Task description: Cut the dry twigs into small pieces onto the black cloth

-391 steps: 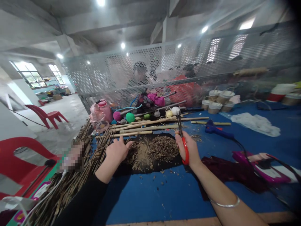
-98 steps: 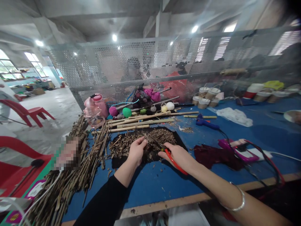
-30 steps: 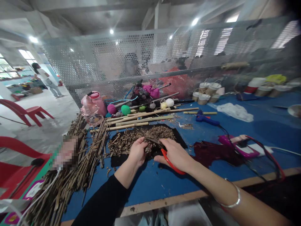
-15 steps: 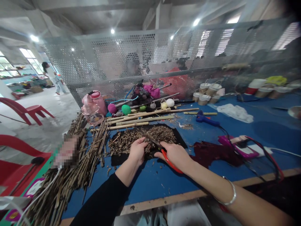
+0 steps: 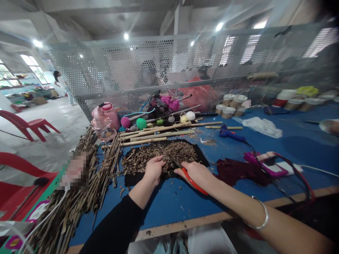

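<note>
My right hand (image 5: 200, 175) is closed around the red handles of a pair of scissors (image 5: 195, 185), whose blades point up and left over a heap of brown dried plant bits (image 5: 185, 151). Close to the blade tips, my left hand (image 5: 153, 170) is pinched shut at the left of the scissors. Whatever sits between its thumb and fingers is too small to make out. Under the heap lies a black sheet (image 5: 131, 181) on the blue tabletop (image 5: 164, 208).
Bundled dry stalks (image 5: 79, 197) cover the left side. Behind the heap are bamboo sticks (image 5: 174, 134), yarn balls (image 5: 141, 123) and a pink jug (image 5: 106, 118). To the right lie a blue glue gun (image 5: 231, 134), dark red cloth (image 5: 238, 171) and a power strip (image 5: 286, 168) with cables.
Both hands stay in nearly the same place, the scissors still over the heap. In the background at left, a walking person has moved a little to the right.
</note>
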A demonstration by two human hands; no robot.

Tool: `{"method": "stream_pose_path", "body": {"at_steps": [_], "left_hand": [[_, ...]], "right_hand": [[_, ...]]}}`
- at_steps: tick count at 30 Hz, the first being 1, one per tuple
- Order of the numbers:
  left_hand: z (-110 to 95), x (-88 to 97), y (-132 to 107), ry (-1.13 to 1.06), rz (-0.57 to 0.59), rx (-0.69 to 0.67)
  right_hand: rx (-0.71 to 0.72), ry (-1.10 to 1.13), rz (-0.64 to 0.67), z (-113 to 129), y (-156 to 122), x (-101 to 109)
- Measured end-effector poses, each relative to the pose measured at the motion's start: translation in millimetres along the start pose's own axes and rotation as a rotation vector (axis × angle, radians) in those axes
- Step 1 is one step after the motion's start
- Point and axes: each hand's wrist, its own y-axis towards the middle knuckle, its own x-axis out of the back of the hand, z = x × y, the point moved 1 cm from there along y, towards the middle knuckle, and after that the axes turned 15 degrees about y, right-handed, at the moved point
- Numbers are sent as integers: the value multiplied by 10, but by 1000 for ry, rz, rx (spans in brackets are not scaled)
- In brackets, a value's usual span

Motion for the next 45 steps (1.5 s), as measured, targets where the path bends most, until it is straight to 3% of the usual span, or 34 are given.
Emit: {"method": "stream_pose_path", "body": {"at_steps": [7,18,24,34,45], "left_hand": [[-70,15,9,-116,-117,-77],[-104,-42,-59,-168,30,-82],[-90,-55,-67,-147,12,-90],[9,-8,11,-66,-46,-56],[12,-5,1,-20,-69,20]], "right_hand": [[-57,170,-33,27,-69,112],[96,181,-90,41,-46,70],[111,119,-129,129,-6,89],[35,-31,-4,83,35,60],[6,-26,-8,45,29,-33]]}}
